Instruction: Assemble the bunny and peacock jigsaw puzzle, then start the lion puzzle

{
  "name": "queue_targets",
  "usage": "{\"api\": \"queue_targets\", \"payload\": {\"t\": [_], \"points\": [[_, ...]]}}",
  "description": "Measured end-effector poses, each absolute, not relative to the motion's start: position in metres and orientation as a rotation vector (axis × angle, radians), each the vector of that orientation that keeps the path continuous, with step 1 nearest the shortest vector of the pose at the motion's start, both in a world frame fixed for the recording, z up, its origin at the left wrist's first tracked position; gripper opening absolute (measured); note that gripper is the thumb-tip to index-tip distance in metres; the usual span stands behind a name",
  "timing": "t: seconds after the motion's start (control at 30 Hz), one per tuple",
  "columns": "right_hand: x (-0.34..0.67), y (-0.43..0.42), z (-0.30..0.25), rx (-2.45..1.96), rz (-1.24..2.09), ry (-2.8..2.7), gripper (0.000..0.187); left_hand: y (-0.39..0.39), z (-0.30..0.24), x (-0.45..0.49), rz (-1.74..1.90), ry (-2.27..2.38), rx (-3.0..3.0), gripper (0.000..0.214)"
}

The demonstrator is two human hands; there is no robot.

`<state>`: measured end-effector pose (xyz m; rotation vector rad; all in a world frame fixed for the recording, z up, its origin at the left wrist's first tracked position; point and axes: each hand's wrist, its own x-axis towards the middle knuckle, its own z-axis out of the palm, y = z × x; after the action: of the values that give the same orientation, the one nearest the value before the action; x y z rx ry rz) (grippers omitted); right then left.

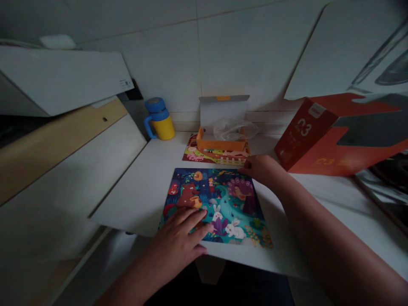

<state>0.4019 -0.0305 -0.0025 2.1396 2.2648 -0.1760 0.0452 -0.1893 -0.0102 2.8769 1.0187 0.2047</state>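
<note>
Flat rectangular animal picture [219, 195], bunnies and all, is lying on my smooth white bench [134, 182]. My left grip [180, 229] is spread loose over its lower-left part; right grip [258, 165] is curled at the top-right corner, can't tell if it's pinching. Beyond: open orange cardboard box [219, 144], crinkly clear plastic [228, 127], angular red carton [293, 131] reading maybe "03".
</note>
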Motion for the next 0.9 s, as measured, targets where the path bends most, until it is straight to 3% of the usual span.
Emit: {"api": "queue_targets", "payload": {"t": [0.17,0.53,0.9], "points": [[0.394,-0.032,-0.011,2.113,-0.113,2.341,0.034,-0.194,-0.005,0.031,0.213,1.002,2.805,0.073],[0.373,-0.043,-0.002,2.124,-0.147,2.374,0.026,-0.18,-0.015,0.0,0.368,1.015,2.772,0.044],[0.333,-0.056,-0.009,2.048,-0.633,2.657,0.014,-0.174,-0.022,-0.094,0.495,1.499,2.639,0.032]]}}
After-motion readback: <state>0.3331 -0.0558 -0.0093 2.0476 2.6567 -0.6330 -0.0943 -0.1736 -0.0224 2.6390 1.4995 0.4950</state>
